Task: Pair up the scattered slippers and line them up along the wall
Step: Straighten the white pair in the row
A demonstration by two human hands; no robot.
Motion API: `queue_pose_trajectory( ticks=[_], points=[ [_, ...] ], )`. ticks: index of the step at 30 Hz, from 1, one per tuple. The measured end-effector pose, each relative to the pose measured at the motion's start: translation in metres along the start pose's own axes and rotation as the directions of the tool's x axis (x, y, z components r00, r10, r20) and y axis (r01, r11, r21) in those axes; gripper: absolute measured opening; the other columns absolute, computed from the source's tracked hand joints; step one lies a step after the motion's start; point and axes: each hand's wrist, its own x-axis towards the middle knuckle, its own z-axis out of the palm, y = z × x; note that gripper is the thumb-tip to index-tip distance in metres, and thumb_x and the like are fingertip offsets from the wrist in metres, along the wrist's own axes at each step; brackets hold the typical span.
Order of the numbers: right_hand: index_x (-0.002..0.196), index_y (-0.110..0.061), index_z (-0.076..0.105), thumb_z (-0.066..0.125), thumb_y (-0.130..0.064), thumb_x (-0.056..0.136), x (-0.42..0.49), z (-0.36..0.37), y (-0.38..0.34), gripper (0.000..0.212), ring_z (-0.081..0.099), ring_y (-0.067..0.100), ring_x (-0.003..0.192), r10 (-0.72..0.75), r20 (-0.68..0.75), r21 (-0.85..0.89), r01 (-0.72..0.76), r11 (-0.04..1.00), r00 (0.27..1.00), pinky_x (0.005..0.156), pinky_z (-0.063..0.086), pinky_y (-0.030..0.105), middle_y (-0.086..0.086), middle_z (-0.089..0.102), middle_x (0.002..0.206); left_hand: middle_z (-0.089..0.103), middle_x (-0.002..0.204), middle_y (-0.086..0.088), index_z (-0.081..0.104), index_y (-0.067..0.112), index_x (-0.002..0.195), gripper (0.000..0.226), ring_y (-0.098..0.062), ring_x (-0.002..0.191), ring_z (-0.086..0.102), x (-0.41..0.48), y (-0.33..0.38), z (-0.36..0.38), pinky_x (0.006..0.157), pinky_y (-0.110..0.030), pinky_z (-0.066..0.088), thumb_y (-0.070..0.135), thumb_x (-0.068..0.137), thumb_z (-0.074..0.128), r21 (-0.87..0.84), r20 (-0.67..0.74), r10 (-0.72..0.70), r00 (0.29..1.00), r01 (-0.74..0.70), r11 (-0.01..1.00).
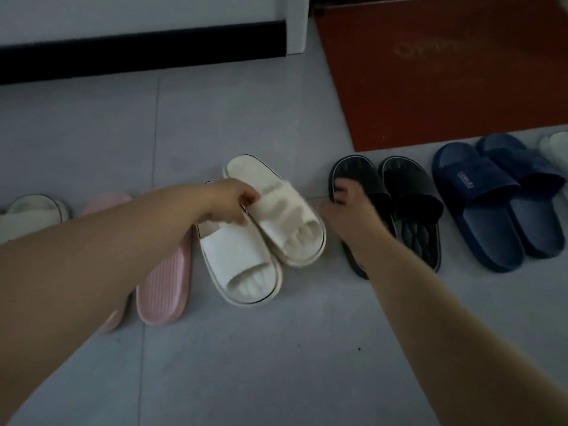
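At frame centre my left hand (pixel 229 201) pinches the strap of 1 cream slipper (pixel 285 216), heel upper left, toe lower right; just right, my right hand (pixel 347 206) grips the rim of a black slipper (pixel 352 169).

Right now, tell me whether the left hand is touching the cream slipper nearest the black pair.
Touching. The head view shows the left hand pinching the strap of that cream slipper.

slippers (pixel 479 210) in a row across the floor (pixel 276 348) | middle pair (pixel 239 259) touching | mat (pixel 445 72) far right, behind row | wall (pixel 123 10) far left, beside mat
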Motion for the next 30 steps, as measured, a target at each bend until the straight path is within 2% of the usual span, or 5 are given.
queue_pose_trajectory(
  ticks=[7, 13, 19, 25, 30],
  points=[
    [0.136, -0.03, 0.034, 0.068, -0.044, 0.072, 0.004, -0.054, -0.04, 0.074, 0.047, 0.018, 0.115, -0.063, -0.037, -0.048, 0.061, 0.997, 0.997, 0.086, 0.039, 0.03, 0.001, 0.042, 0.139, 0.056, 0.098, -0.01, 0.056, 0.005, 0.094, 0.031, -0.023, 0.099, 0.057, -0.004, 0.054, -0.007, 0.088, -0.033, 0.047, -0.02, 0.085, 0.04, -0.897, -0.21, -0.269, 0.94, -0.076, 0.435],
    [0.146, -0.03, 0.006, 0.078, -0.034, 0.066, 0.008, -0.023, -0.02, 0.108, 0.043, 0.031, 0.125, 0.019, 0.23, -0.508, 0.103, 0.855, 0.973, 0.096, 0.041, 0.037, 0.011, 0.026, 0.149, 0.037, 0.067, 0.011, 0.037, 0.029, 0.062, 0.035, -0.007, 0.066, 0.041, -0.027, 0.079, 0.056, 0.061, -0.009, 0.038, 0.017, 0.095, 0.039, -0.584, -0.351, -0.177, 0.92, -0.067, 0.809],
    [0.144, -0.024, 0.02, 0.06, -0.022, 0.082, 0.004, 0.011, 0.023, 0.074, 0.034, 0.04, 0.124, -0.027, 0.297, -0.668, 0.228, 0.709, 0.954, 0.102, 0.032, 0.043, 0.011, 0.032, 0.144, 0.054, 0.099, -0.002, 0.051, 0.009, 0.106, 0.031, -0.017, 0.085, 0.053, -0.046, 0.057, 0.114, 0.089, -0.035, 0.052, -0.006, 0.08, 0.057, -0.997, 0.032, -0.451, 0.892, 0.061, 0.05],
    [0.137, -0.028, 0.024, 0.048, -0.019, 0.087, -0.007, 0.043, 0.03, 0.056, 0.038, 0.036, 0.117, -0.036, 0.066, -0.777, 0.074, 0.625, 0.997, 0.073, 0.041, 0.038, 0.013, 0.032, 0.133, 0.047, 0.1, 0.003, 0.046, 0.02, 0.095, 0.029, -0.026, 0.098, 0.052, -0.047, 0.012, 0.101, 0.083, -0.035, 0.042, 0.019, 0.074, 0.066, -0.405, -0.575, -0.314, 0.755, 0.071, 0.912],
    [0.144, -0.033, 0.013, 0.043, -0.018, 0.091, -0.001, 0.036, 0.034, 0.062, 0.044, 0.038, 0.113, 0.014, 0.077, -0.684, 0.043, 0.729, 0.997, 0.086, 0.044, 0.044, 0.016, 0.033, 0.128, 0.028, 0.141, -0.009, 0.017, 0.022, 0.139, 0.106, -0.035, 0.129, 0.031, -0.031, -0.031, 0.072, 0.108, -0.047, 0.03, 0.068, 0.058, 0.067, -0.118, -0.395, -0.383, 0.835, 0.367, 0.923]
  ],
)
